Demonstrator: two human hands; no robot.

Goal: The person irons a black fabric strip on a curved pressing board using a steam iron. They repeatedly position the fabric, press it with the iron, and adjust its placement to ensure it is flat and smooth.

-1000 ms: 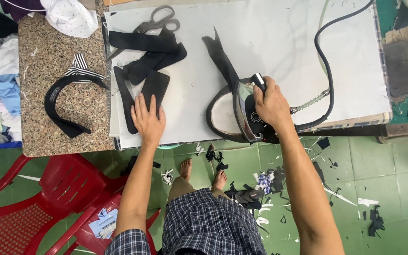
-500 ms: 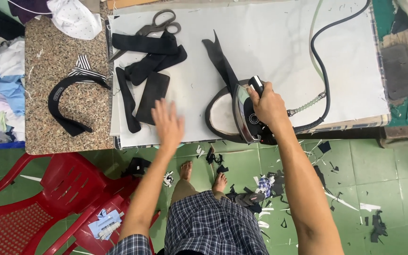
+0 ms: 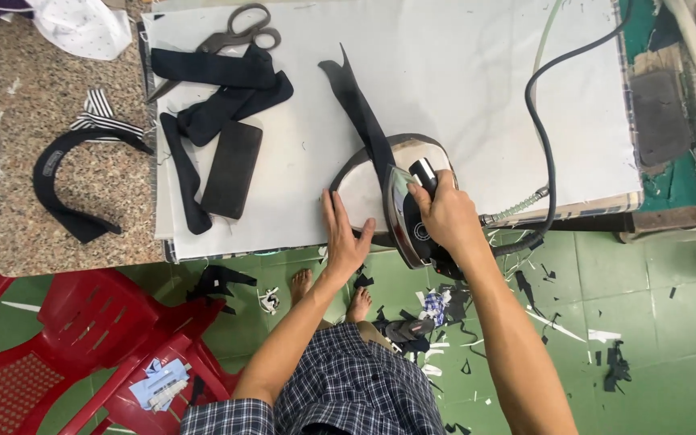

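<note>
Head view: right hand [image 3: 443, 216] clenched around the iron [image 3: 409, 211] handle; left hand [image 3: 343, 234] flat, fingers spread, pressing the curved fabric piece [image 3: 364, 179] just left of it

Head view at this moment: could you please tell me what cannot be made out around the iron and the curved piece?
- Iron: its soleplate faces down; the right hand covers its handle.
- Curved piece: the iron hides its right part; the left hand covers its near edge.
- Hose: cut off by the top edge.
</note>
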